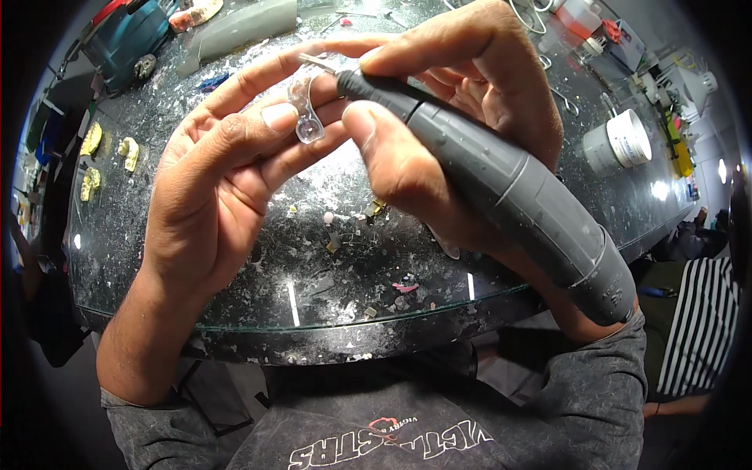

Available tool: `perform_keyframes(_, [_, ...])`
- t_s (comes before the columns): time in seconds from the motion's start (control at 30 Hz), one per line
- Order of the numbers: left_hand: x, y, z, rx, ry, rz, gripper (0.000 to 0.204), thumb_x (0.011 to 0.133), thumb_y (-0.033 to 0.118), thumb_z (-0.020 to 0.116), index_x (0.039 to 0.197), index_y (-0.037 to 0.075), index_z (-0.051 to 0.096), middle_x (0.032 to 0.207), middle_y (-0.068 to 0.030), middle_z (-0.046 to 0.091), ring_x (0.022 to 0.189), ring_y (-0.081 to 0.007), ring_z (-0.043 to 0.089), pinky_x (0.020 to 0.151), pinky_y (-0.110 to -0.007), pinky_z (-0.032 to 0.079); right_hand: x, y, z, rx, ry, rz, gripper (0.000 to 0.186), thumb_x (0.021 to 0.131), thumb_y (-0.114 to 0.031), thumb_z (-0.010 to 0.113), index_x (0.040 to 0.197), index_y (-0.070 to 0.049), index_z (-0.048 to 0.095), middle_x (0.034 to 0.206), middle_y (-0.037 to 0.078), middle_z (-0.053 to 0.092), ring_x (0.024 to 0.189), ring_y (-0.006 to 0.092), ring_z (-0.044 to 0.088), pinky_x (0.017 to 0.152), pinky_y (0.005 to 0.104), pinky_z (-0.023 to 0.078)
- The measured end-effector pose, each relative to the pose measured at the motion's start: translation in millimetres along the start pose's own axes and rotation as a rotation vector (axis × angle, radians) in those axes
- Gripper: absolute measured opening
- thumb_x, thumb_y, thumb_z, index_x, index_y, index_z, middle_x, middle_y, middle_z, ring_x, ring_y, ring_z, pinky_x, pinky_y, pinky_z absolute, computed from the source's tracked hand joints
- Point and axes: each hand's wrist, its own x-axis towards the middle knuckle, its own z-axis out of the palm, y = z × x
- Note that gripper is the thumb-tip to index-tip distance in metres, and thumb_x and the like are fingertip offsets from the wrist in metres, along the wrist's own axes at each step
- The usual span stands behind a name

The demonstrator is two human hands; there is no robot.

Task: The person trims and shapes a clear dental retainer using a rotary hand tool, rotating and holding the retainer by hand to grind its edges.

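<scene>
My left hand (235, 172) pinches a small clear, curved plastic piece (308, 117) between thumb and fingers, above the middle of the bench. My right hand (419, 168) grips a thick dark grey rotary handpiece (513, 192), which runs diagonally down toward the lower right, with its cap end beside my forearm. Its thin metal bit (317, 59) points up and left, just above the clear piece, near my left fingertips; I cannot tell whether they touch.
Speckled dark glass-topped bench (251, 305) with yellowish casts (90, 141) at left, a teal machine (121, 47) at back left, a grey block (247, 31) behind, white tub (627, 139) and red-capped bottle (580, 23) at right. Another person's striped clothing (693, 321) and arm (674, 407) are at the right.
</scene>
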Motion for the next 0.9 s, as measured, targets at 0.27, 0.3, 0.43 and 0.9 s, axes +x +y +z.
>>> perform_keyframes(0.27, [2.4,-2.5,1.0,0.048,-0.054,0.050,0.055,0.091,0.011,0.055,0.139,-0.008,0.038,0.126,-0.0215,0.056,0.113,-0.0204,0.061,0.098,-0.031,0.051,-2.5,6.9,-3.7,0.050,-0.036,-0.068,0.031,0.076,-0.004,0.078,0.100,0.000,0.059,0.086,0.006,0.062,0.081,0.0123,0.065,0.073,0.0243,0.054])
perform_keyframes(0.3, [2.0,-1.9,-0.5,0.051,-0.052,0.052,0.055,0.091,0.011,0.055,0.139,-0.008,0.038,0.126,-0.0215,0.056,0.113,-0.0204,0.061,0.098,-0.031,0.051,-2.8,6.5,-0.7,0.060,-0.039,-0.078,0.031,0.076,-0.005,0.078,0.100,0.000,0.059,0.086,0.006,0.062,0.081,0.0123,0.065,0.073,0.0244,0.054])
perform_keyframes(0.43, [1.7,-1.4,-2.1,0.135,-0.055,0.081,0.053,0.091,0.010,0.055,0.138,-0.007,0.041,0.133,-0.0208,0.053,0.116,-0.0215,0.060,0.102,-0.034,0.048,-2.8,9.5,-9.1,0.088,-0.056,-0.114,0.031,0.076,-0.005,0.079,0.099,0.000,0.059,0.086,0.006,0.062,0.081,0.0126,0.066,0.073,0.0246,0.054])
perform_keyframes(0.9, [5.0,-4.4,-8.7,0.231,-0.117,0.204,0.051,0.089,0.007,0.058,0.136,-0.007,0.043,0.137,-0.0215,0.051,0.120,-0.0224,0.058,0.104,-0.034,0.045,-13.3,7.0,10.4,0.362,0.075,-0.052,0.037,0.072,-0.012,0.084,0.095,0.000,0.059,0.085,0.008,0.060,0.080,0.0140,0.065,0.074,0.0258,0.053])
